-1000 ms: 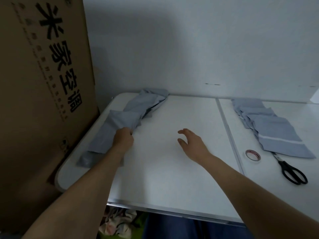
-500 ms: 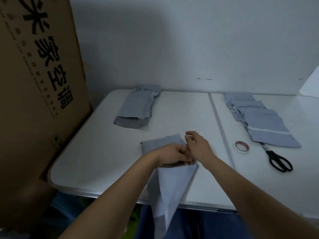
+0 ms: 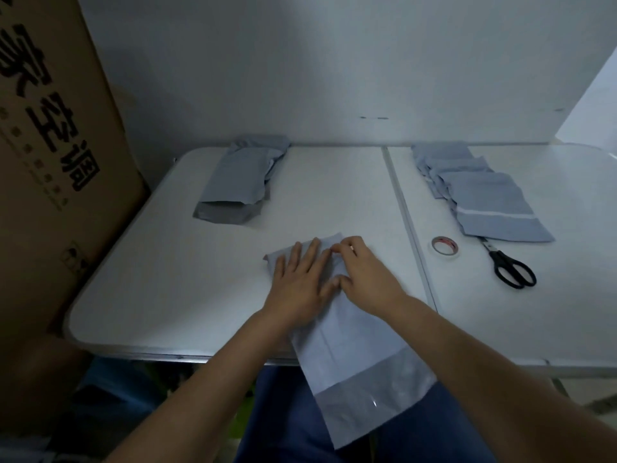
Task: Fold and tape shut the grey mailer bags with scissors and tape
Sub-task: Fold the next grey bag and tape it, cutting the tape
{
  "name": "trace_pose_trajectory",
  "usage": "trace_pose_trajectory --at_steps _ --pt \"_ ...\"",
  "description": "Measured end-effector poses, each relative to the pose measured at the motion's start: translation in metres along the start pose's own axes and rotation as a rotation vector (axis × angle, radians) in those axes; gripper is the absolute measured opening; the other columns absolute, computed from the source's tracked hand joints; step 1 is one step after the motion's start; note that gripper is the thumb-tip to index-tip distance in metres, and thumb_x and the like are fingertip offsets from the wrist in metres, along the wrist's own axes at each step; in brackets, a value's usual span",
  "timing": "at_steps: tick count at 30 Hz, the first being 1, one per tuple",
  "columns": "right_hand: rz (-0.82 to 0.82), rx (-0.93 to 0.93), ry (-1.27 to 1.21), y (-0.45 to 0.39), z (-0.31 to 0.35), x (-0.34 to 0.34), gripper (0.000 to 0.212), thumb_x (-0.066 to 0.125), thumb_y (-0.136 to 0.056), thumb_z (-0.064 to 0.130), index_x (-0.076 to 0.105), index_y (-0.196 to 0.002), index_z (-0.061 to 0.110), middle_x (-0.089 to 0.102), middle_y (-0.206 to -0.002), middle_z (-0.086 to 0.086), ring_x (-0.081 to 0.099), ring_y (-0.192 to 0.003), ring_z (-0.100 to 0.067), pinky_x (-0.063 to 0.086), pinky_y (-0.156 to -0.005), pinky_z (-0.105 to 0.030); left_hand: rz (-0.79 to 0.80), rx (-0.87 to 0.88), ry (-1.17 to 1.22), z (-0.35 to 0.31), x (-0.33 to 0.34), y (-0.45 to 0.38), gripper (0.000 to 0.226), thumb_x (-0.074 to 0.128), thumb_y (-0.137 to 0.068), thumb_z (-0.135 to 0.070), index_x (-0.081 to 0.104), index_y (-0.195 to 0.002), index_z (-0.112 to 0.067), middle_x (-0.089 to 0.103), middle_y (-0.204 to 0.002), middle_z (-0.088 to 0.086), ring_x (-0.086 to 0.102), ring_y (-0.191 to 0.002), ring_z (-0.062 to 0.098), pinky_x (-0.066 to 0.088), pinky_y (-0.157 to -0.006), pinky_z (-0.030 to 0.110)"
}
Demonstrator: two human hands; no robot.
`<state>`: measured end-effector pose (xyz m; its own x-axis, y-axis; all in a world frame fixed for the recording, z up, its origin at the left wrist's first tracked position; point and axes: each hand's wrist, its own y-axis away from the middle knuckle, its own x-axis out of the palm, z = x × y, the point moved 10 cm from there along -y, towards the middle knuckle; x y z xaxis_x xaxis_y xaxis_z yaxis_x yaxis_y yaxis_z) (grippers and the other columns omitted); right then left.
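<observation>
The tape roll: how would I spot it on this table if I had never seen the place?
Start at the seam that splits the white table in two. Just right of it, nearer the person than the right-hand stack of grey bags, lies the tape roll, flat beside the black scissors. It is the only small ring there.

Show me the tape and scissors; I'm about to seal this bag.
tape [image 3: 446,247]: head view, on the roll's near rim.
scissors [image 3: 513,270]: head view, on the black handles.

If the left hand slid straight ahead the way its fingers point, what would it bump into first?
Probably nothing on the table: past the bag under the left hand lies bare tabletop up to the wall; the left pile seems off to the side.
</observation>
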<state>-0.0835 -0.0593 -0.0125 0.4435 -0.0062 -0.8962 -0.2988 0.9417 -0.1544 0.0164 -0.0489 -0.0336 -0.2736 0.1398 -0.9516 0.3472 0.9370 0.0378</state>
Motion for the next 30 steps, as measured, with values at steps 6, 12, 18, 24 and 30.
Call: trace_pose_trajectory --at_steps 6,12,18,24,30 --pt "-0.062 -0.037 0.124 0.008 -0.012 0.014 0.059 0.022 -0.097 0.034 0.031 -0.149 0.007 0.033 -0.154 -0.012 0.038 -0.138 -0.026 0.034 -0.111 -0.044 -0.146 0.108 -0.147 0.009 -0.004 -0.035 0.065 0.013 -0.096 -0.061 0.001 -0.153 -0.033 -0.015 -0.157 -0.016 -0.022 -0.144 0.013 -0.029 -0.107 0.030" --pt "-0.193 -0.002 0.202 -0.017 -0.034 -0.005 0.038 0.037 -0.088 0.014 0.062 -0.116 0.007 0.058 -0.118 -0.009 0.057 -0.108 -0.026 0.037 -0.100 -0.039 -0.102 0.168 -0.156 0.005 -0.005 -0.095 0.060 0.017 -0.100 -0.056 0.000 -0.153 -0.034 -0.011 -0.159 -0.015 -0.015 -0.147 0.013 -0.020 -0.112 0.035" --pt "-0.173 0.002 0.149 -0.046 -0.039 -0.010 0.033 0.048 -0.083 0.002 0.062 -0.113 0.003 0.058 -0.117 -0.013 0.056 -0.104 -0.029 0.043 -0.092 -0.037 -0.119 0.267 -0.168 -0.003 -0.016 -0.117 0.062 0.011 -0.098 -0.055 0.012 -0.154 -0.029 0.000 -0.162 -0.008 -0.001 -0.148 0.018 0.001 -0.118 0.044" --pt "-0.236 0.008 0.075 -0.041 -0.038 0.002 0.030 0.053 -0.088 0.011 0.061 -0.115 0.002 0.058 -0.114 -0.014 0.057 -0.101 -0.031 0.051 -0.084 -0.041 -0.310 0.227 -0.045 0.005 -0.029 -0.080 0.038 0.037 -0.097 -0.038 0.055 -0.128 -0.023 0.048 -0.131 -0.002 0.048 -0.115 0.019 0.035 -0.090 0.035" --pt "-0.103 0.104 0.131 -0.044 -0.047 0.017 0.069 0.018 -0.093 0.050 0.041 -0.144 0.009 0.035 -0.151 -0.015 0.032 -0.141 -0.029 0.026 -0.114 -0.041 -0.236 0.174 -0.015 0.023 -0.018 -0.083 0.056 0.026 -0.093 -0.054 0.047 -0.138 -0.028 0.043 -0.136 -0.003 0.045 -0.118 0.019 0.033 -0.102 0.033"
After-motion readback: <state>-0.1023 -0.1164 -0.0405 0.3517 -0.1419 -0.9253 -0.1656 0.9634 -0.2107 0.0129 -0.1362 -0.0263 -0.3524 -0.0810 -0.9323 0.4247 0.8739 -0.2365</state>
